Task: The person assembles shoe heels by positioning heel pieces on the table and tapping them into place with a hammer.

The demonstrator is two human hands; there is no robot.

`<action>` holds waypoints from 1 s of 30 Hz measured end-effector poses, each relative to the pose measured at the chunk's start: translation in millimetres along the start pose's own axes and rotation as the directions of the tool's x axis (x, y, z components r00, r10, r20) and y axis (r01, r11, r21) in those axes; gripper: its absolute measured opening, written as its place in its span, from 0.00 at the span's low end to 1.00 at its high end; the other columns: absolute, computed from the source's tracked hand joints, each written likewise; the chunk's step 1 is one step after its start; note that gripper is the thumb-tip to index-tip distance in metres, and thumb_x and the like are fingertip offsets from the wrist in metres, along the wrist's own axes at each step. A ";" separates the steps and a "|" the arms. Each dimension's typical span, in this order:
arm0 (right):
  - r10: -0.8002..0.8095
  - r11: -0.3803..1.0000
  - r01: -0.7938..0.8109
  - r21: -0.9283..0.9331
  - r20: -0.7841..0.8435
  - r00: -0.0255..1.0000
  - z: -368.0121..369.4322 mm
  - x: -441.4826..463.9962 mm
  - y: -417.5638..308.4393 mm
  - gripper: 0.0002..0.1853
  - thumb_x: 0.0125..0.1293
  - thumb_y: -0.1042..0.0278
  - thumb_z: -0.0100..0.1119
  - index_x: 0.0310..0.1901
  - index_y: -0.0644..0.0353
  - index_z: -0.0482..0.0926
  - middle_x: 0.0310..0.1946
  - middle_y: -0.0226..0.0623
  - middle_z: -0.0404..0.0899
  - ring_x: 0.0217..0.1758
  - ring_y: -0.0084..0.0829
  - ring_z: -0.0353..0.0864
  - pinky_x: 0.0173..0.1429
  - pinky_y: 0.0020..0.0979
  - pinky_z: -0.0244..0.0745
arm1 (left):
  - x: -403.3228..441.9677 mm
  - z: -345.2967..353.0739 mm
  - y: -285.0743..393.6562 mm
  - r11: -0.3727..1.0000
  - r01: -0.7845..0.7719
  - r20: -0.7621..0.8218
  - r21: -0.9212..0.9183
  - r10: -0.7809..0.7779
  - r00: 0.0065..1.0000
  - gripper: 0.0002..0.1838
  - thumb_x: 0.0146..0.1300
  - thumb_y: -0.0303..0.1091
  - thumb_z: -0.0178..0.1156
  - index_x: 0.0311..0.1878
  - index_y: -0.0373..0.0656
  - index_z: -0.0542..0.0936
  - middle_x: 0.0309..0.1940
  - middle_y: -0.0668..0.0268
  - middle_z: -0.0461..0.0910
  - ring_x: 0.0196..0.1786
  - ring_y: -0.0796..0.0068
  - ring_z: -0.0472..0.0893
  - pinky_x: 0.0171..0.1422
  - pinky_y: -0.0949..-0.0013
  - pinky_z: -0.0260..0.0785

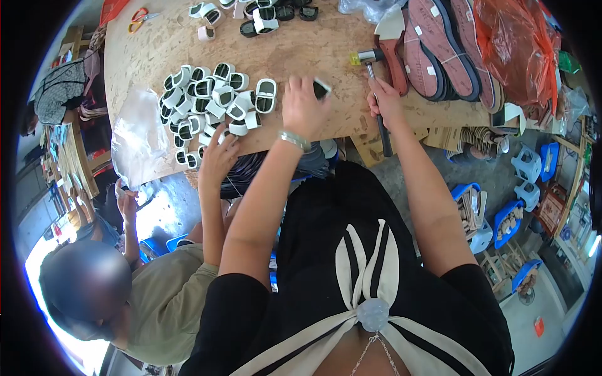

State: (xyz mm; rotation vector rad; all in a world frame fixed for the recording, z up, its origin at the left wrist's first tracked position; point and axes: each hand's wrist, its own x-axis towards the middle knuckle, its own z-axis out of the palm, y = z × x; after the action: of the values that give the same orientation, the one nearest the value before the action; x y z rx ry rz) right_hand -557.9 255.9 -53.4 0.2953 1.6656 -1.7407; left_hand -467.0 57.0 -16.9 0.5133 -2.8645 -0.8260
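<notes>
My left hand (305, 108), a bracelet at its wrist, is over the table with its fingers curled, slightly blurred. A small white buckle-like piece with a dark inset (322, 89) shows at its thumb side, seemingly pinched; the hand partly hides it. My right hand (387, 104) is closed around a hammer (384, 141), whose yellowish head points away from me. Left of my left hand lies a pile of similar white pieces (202, 97), with one white piece (266, 96) at the pile's right edge.
A co-worker's hand (219, 156) touches the pile's near edge. Clear plastic (139, 135) hangs over the table's left edge. Pinkish soles (442, 47), a wide-bladed scraper (394, 53) and a red plastic bag (517, 50) occupy the right. Orange scissors (139, 20) lie far left.
</notes>
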 end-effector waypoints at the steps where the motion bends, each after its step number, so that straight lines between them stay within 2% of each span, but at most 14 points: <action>1: -0.005 1.000 0.005 -0.006 0.001 1.000 -0.1 0.5 -0.2 0.20 0.74 0.57 0.54 0.63 0.55 0.76 0.17 0.24 0.66 0.13 0.16 0.59 0.18 0.23 0.59 | -17.6 2.2 2.6 1.000 0.005 0.016 -0.004 -0.005 1.000 0.28 0.50 0.37 0.68 0.56 0.41 0.75 0.47 0.53 0.72 0.51 0.50 0.74 0.56 0.55 0.71; 4: -0.010 0.999 0.010 -0.036 -0.001 1.000 0.2 -2.4 0.9 0.22 0.74 0.55 0.54 0.64 0.54 0.76 0.17 0.24 0.65 0.14 0.16 0.59 0.20 0.23 0.60 | -54.6 16.1 -0.7 0.999 0.005 0.043 -0.049 -0.003 0.999 0.29 0.50 0.36 0.70 0.57 0.41 0.76 0.47 0.54 0.72 0.51 0.51 0.73 0.56 0.55 0.70; 9: -0.020 0.997 0.021 -0.078 0.018 1.000 1.7 -3.4 -2.0 0.23 0.75 0.53 0.52 0.66 0.54 0.74 0.17 0.23 0.64 0.15 0.15 0.58 0.22 0.22 0.60 | -62.6 39.3 -24.2 0.974 -0.115 -0.067 -0.193 0.104 0.992 0.30 0.46 0.35 0.76 0.55 0.42 0.79 0.46 0.57 0.75 0.51 0.53 0.73 0.57 0.56 0.69; 13: -0.052 0.996 0.051 -0.074 -0.002 0.999 7.0 -16.0 2.8 0.23 0.75 0.54 0.52 0.65 0.55 0.74 0.17 0.22 0.64 0.15 0.15 0.58 0.21 0.22 0.60 | -64.4 43.3 -26.2 0.971 -0.073 -0.113 -0.226 0.049 0.992 0.30 0.42 0.38 0.79 0.51 0.43 0.80 0.43 0.59 0.76 0.50 0.54 0.75 0.56 0.56 0.69; 17: 0.029 0.967 -0.026 -0.254 0.006 1.000 10.8 -60.0 8.9 0.21 0.75 0.54 0.52 0.64 0.54 0.75 0.17 0.21 0.65 0.15 0.15 0.60 0.21 0.22 0.60 | -66.0 45.4 -26.9 0.972 -0.054 -0.133 -0.229 0.024 0.991 0.29 0.40 0.39 0.79 0.48 0.44 0.81 0.43 0.60 0.77 0.49 0.54 0.75 0.55 0.56 0.70; 20: -0.098 0.883 0.106 -0.456 0.041 0.994 21.8 -85.0 -3.6 0.23 0.75 0.53 0.51 0.65 0.56 0.74 0.18 0.21 0.64 0.18 0.14 0.63 0.22 0.21 0.59 | -66.4 47.5 -28.1 0.969 -0.079 -0.156 -0.236 0.042 0.987 0.29 0.39 0.39 0.79 0.48 0.45 0.81 0.43 0.61 0.76 0.50 0.54 0.75 0.56 0.56 0.69; 23: -0.360 0.756 0.280 -0.592 -0.018 0.933 28.7 -85.5 9.1 0.20 0.73 0.54 0.54 0.58 0.60 0.77 0.22 0.36 0.77 0.25 0.28 0.79 0.31 0.32 0.71 | -67.3 49.4 -29.0 0.969 -0.063 -0.157 -0.237 0.026 0.987 0.29 0.40 0.39 0.79 0.47 0.43 0.80 0.44 0.59 0.76 0.50 0.53 0.75 0.56 0.56 0.70; 26: -0.378 0.506 0.288 -0.813 0.091 0.921 42.1 -95.4 15.6 0.20 0.73 0.53 0.53 0.60 0.53 0.77 0.29 0.46 0.81 0.30 0.44 0.82 0.35 0.40 0.73 | -66.7 50.8 -30.8 0.977 -0.075 -0.161 -0.200 0.043 0.986 0.28 0.41 0.41 0.79 0.46 0.42 0.80 0.45 0.58 0.76 0.51 0.53 0.75 0.56 0.56 0.70; 29: -0.323 0.348 0.354 -0.868 0.244 0.914 47.1 -91.4 10.6 0.20 0.73 0.52 0.52 0.62 0.47 0.76 0.33 0.49 0.82 0.35 0.51 0.82 0.39 0.45 0.74 | -65.9 50.9 -30.2 0.982 -0.055 -0.150 -0.180 0.028 0.988 0.29 0.41 0.43 0.79 0.46 0.40 0.80 0.44 0.57 0.76 0.51 0.52 0.75 0.56 0.55 0.69; 30: -0.357 0.426 0.349 -0.835 0.199 0.912 50.0 -95.4 10.9 0.20 0.73 0.52 0.52 0.62 0.47 0.76 0.33 0.49 0.82 0.36 0.51 0.82 0.39 0.45 0.74 | -67.7 53.0 -31.2 0.983 -0.042 -0.139 -0.181 0.017 0.990 0.29 0.41 0.43 0.79 0.45 0.39 0.80 0.44 0.57 0.75 0.50 0.52 0.74 0.57 0.54 0.69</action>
State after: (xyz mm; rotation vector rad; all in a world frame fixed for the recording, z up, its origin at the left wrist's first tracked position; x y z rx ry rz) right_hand -466.7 240.3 2.9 -0.5783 2.5036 -0.8988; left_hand -405.4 82.3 -79.6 0.4831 -2.6322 -0.9960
